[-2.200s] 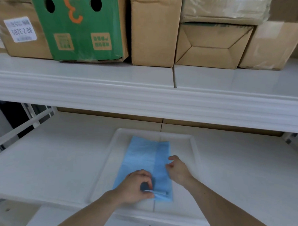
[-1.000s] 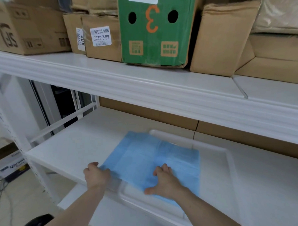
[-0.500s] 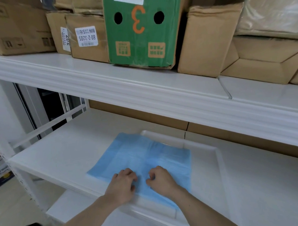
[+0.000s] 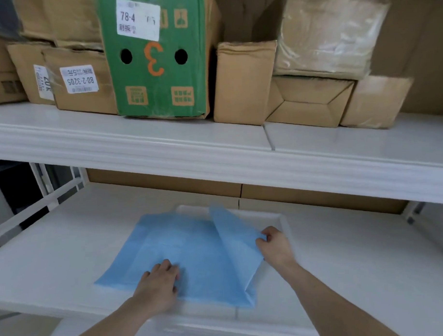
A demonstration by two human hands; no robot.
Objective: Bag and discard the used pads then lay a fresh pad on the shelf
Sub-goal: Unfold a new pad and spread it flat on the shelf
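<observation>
Since half a second ago the hands have parted: both were bunched together at the near edge of the blue pad (image 4: pixel 193 254), and now the right hand (image 4: pixel 274 246) has lifted a flap of it off to the right, leaving that part raised and tilted while the rest lies flat. Nearest the front edge of the lower shelf (image 4: pixel 55 261), the left hand (image 4: pixel 159 283) rests on the pad's near portion, fingers bent and pressing down on the sheet; whether they pinch any of it I cannot tell. Just beyond, the right hand pinches the flap's edge between thumb and fingertips. Under the pad sits a shallow white tray (image 4: pixel 280 219); the pad's left part spills over the tray's left rim onto the shelf, and the tray's back right corner shows bare. Farther back and above, the upper shelf (image 4: pixel 164 144) carries a row of cardboard boxes (image 4: pixel 245 81), a green box (image 4: pixel 159 59) printed with an orange 3 standing among them
</observation>
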